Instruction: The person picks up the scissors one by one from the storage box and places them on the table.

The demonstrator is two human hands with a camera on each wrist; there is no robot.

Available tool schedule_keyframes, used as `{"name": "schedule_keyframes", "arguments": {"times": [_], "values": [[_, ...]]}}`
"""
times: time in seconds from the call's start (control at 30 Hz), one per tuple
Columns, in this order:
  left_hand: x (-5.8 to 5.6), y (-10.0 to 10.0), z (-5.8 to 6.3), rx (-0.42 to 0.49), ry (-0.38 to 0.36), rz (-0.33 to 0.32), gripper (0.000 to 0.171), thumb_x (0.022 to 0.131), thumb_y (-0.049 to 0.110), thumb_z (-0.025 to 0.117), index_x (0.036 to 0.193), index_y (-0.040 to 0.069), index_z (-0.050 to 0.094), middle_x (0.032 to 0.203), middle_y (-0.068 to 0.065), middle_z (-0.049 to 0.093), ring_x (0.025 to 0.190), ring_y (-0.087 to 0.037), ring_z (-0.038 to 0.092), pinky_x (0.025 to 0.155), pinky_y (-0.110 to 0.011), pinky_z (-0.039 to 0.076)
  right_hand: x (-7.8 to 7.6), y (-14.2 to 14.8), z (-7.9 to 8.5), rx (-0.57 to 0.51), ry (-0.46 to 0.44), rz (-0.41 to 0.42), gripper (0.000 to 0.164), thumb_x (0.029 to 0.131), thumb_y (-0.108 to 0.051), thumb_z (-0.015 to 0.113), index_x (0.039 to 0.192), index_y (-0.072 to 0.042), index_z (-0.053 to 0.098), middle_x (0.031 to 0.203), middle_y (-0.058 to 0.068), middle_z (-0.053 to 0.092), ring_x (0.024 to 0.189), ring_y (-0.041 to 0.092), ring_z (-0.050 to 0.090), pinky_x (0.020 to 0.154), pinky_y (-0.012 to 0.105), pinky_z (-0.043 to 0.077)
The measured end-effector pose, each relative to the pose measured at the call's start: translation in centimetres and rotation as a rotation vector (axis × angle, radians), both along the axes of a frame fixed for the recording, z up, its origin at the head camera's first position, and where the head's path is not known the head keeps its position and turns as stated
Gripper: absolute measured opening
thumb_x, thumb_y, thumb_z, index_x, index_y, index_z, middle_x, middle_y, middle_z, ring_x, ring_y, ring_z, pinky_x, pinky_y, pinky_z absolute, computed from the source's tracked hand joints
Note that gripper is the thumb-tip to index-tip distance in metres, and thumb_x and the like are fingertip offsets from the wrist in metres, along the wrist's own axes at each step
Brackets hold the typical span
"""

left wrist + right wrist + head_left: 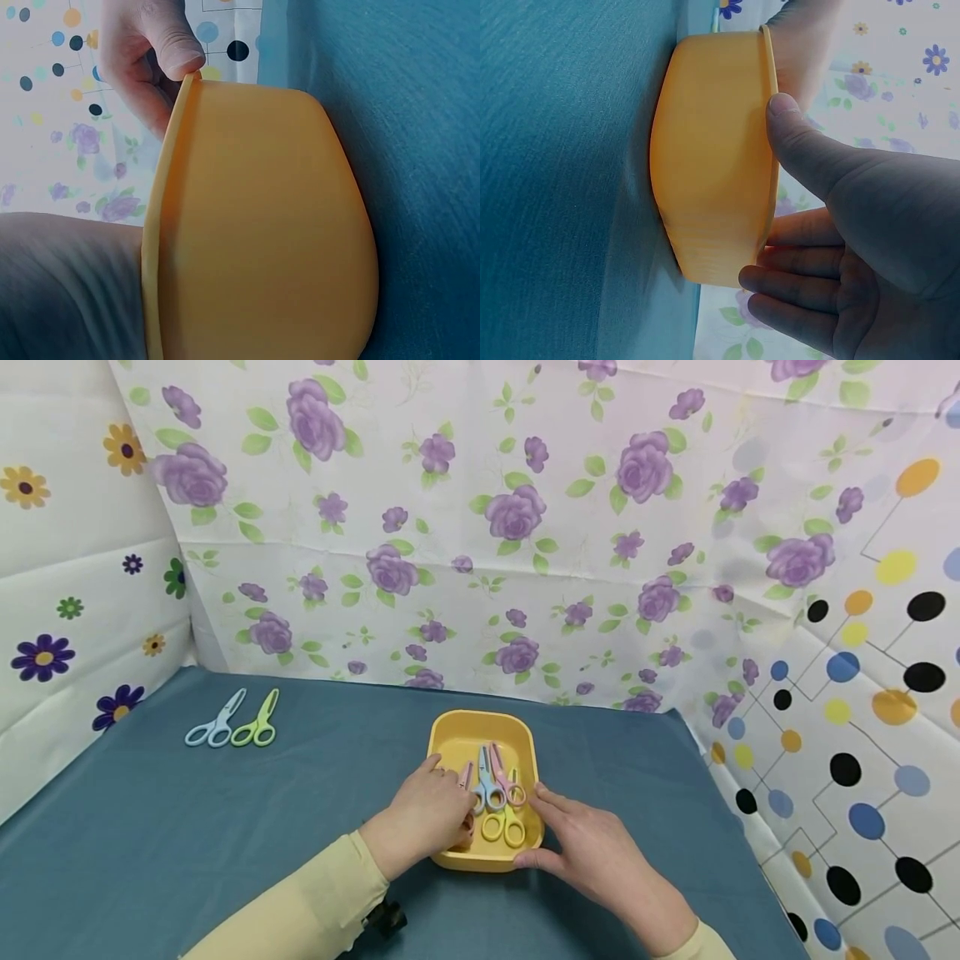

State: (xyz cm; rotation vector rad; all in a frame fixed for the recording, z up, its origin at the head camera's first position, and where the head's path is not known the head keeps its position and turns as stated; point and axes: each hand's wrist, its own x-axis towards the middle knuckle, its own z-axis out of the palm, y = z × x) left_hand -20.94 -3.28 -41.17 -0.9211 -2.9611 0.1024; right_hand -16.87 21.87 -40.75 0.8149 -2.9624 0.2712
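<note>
A yellow plastic tray point(480, 863) sits on the blue cloth, several small scissors lying in it. My left hand point(426, 810) reaches over its left rim, fingers down inside at a pair of pink scissors point(466, 774) by the left wall. Whether the fingers pinch these scissors I cannot tell; the tray wall hides them in the left wrist view. Beside them lie blue scissors point(486, 777), another pink pair point(498, 764) and yellow scissors point(513, 817). My right hand point(592, 847) rests against the tray's right side, thumb on the rim near the front corner, fingers extended along the wall.
Light blue scissors point(218, 727) and green scissors point(258, 724) lie side by side on the cloth point(322, 760) at the back left. Patterned sheets point(450, 527) stand behind and at both sides. A black object point(386, 918) shows under the left sleeve.
</note>
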Motion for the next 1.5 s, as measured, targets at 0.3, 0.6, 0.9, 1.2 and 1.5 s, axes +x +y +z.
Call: {"name": "schedule_keyframes", "arguments": {"times": [0.3, 0.6, 0.9, 1.2, 1.5], "values": [[0.08, 0.03, -0.07, -0.012, 0.001, -0.009, 0.032, 0.091, 0.050, 0.091, 0.100, 0.021, 0.082, 0.094, -0.001, 0.076, 0.107, -0.025, 0.074, 0.126, -0.056, 0.037, -0.03, -0.09, 0.00, 0.004, -0.013, -0.007, 0.091, 0.092, -0.075, 0.070, 0.155, -0.010, 0.065, 0.162, 0.013, 0.058, 0.130, 0.037, 0.070, 0.092, 0.056, 0.063], [0.04, 0.11, -0.09, 0.014, 0.007, -0.013, 0.027, 0.092, 0.039, 0.092, 0.084, 0.019, 0.076, 0.090, -0.004, 0.076, 0.101, -0.024, 0.075, 0.125, -0.056, 0.039, 0.02, -0.15, 0.05, -0.001, -0.025, -0.011, 0.090, 0.092, -0.073, 0.072, 0.156, -0.010, 0.064, 0.162, 0.013, 0.057, 0.131, 0.037, 0.070, 0.092, 0.057, 0.062], [0.37, 0.07, 0.31, 0.032, 0.009, -0.023, 0.024, 0.094, 0.034, 0.091, 0.084, 0.017, 0.077, 0.086, -0.003, 0.075, 0.097, -0.024, 0.075, 0.124, -0.057, 0.040, 0.06, -0.10, 0.05, -0.001, -0.017, -0.009, 0.090, 0.092, -0.074, 0.071, 0.155, -0.010, 0.065, 0.162, 0.013, 0.058, 0.130, 0.037, 0.070, 0.092, 0.056, 0.063], [0.20, 0.03, -0.07, 0.031, 0.031, -0.032, 0.026, 0.094, 0.035, 0.091, 0.080, 0.017, 0.077, 0.086, -0.004, 0.075, 0.098, -0.024, 0.075, 0.123, -0.056, 0.042, 0.03, -0.19, 0.07, 0.008, -0.022, -0.015, 0.090, 0.092, -0.074, 0.071, 0.155, -0.009, 0.065, 0.162, 0.012, 0.057, 0.131, 0.037, 0.069, 0.092, 0.056, 0.062], [0.02, 0.03, -0.09, 0.028, 0.058, -0.029, 0.030, 0.091, 0.040, 0.092, 0.081, 0.017, 0.076, 0.089, -0.007, 0.074, 0.101, -0.028, 0.074, 0.123, -0.058, 0.041, 0.03, -0.19, 0.05, 0.011, -0.028, -0.022, 0.091, 0.092, -0.074, 0.072, 0.156, -0.009, 0.064, 0.163, 0.012, 0.057, 0.132, 0.037, 0.069, 0.094, 0.057, 0.062]]}}
